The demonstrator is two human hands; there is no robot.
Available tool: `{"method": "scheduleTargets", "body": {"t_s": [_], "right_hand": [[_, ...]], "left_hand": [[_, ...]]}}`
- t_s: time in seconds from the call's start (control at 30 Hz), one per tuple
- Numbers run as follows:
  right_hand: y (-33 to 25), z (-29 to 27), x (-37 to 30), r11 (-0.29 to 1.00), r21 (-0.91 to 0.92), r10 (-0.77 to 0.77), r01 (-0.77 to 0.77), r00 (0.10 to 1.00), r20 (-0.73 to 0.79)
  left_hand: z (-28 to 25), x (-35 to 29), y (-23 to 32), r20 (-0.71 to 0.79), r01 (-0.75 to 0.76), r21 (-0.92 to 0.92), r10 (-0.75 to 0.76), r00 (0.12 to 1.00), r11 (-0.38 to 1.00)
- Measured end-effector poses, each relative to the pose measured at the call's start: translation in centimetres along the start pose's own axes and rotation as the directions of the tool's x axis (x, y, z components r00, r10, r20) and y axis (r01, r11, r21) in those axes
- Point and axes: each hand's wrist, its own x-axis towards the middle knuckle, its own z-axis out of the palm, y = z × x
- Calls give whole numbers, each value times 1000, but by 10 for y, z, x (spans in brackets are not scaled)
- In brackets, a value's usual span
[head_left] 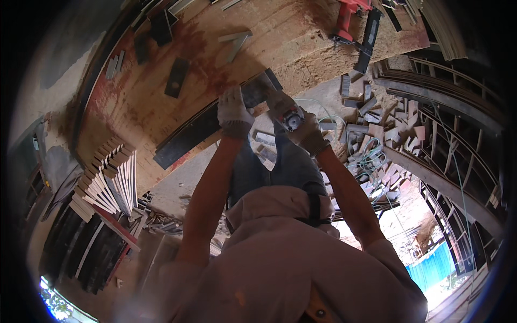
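A long dark board (186, 137) lies slantwise along the near edge of the wooden worktable (145, 97). My left hand (235, 112), in a pale work glove, rests on this board with its fingers stretched out flat. To its right, my gloved right hand (311, 134) is closed around a small handheld power tool (291, 119) with a round silver end. The tool sits by the board's right end, at the table edge. Its working side is hidden beneath it, so I cannot tell whether it touches the board.
A red nail gun (347, 21) with a black magazine lies at the table's far right. Dark offcuts (176, 78) are scattered on the table. Stacked pale strips (116, 180) stand at left. Wood scraps (388, 126) and a thin greenish hose (371, 159) cover the floor at right.
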Motion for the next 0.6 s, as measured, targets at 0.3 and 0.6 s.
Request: {"method": "scheduleTargets", "body": {"t_s": [0.3,0.6], "right_hand": [[-2,3,-9,993,-118,27,-30,999,-26],[-51,46,-4,994,-5,-104,105,989,101]], "left_hand": [[-1,2,-12,48,-28,-70,31,998,997],[2,-23,-63,61,63,-257,-49,997,964]]}}
